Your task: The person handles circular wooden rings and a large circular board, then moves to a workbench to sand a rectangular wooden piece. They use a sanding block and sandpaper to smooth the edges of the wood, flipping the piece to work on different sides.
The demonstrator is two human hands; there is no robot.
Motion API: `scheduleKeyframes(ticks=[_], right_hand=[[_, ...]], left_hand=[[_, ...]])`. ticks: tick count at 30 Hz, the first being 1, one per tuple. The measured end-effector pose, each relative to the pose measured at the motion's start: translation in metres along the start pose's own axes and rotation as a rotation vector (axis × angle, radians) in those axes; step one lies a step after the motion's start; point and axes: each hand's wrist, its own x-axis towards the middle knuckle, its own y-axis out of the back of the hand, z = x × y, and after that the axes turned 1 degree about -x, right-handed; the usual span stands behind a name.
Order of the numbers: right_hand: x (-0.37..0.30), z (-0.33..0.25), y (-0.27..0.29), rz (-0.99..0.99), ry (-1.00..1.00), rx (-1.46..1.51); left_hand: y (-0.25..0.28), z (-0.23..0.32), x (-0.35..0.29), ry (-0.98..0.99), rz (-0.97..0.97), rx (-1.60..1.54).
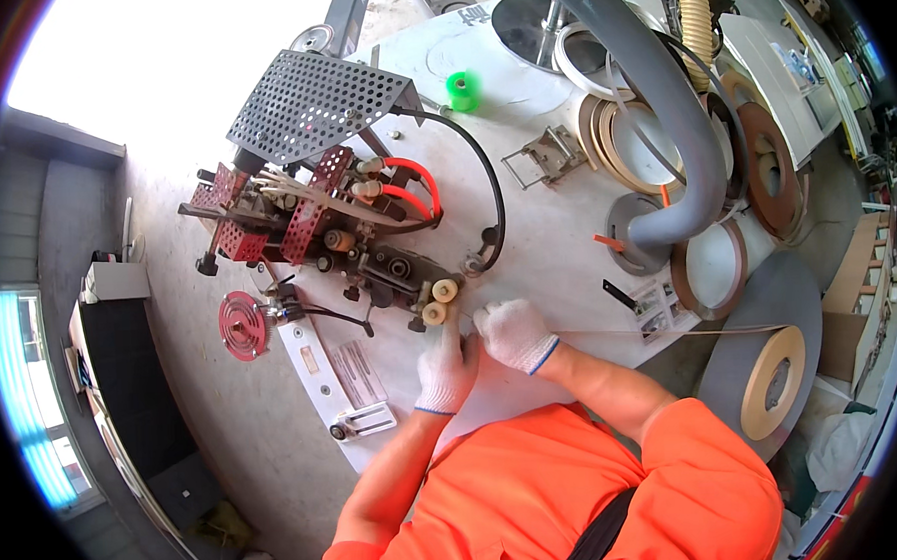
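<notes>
A white knitted glove with a blue cuff covers each hand. My left hand point(446, 369) is just below two pale yellow rollers point(439, 302) on the machine, its fingers stretched up toward them and its thumb apart; the fingertips are partly hidden at the rollers. Close on its right, my right hand point(514, 335) is closed, with its knuckles up. A thin, light strip of edge banding point(651, 332) runs into this hand from a beige roll point(794, 350) on the right. Whether the strip reaches my left fingers is unclear.
The machine point(367, 246) has red perforated guards, orange hoses and a grey perforated cover point(317, 98). A thick grey duct point(676, 100) crosses the table's right side, near several banding rolls point(710, 264). A green roll point(463, 91) stands at the back; a red disc point(243, 326) juts out left.
</notes>
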Motion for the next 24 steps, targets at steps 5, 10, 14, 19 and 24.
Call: scheduleKeyframes(ticks=[5,10,14,19,24], right_hand=[[0.0,-0.001,-0.001,-0.044,0.003,0.001],[0.005,0.006,-0.002,-0.067,0.031,0.02],[0.011,0.009,0.013,-0.098,0.064,0.055],[0.012,0.026,0.011,-0.087,0.118,0.052],[0.014,0.021,0.013,-0.113,0.099,0.014]], left_hand=[[0.0,0.003,-0.011,0.148,-0.062,-0.204],[0.003,0.002,-0.008,0.169,-0.111,-0.207],[-0.003,-0.005,-0.012,0.196,-0.126,-0.204],[-0.003,-0.009,-0.009,0.196,-0.162,-0.269],[-0.003,-0.007,-0.007,0.217,-0.183,-0.283]])
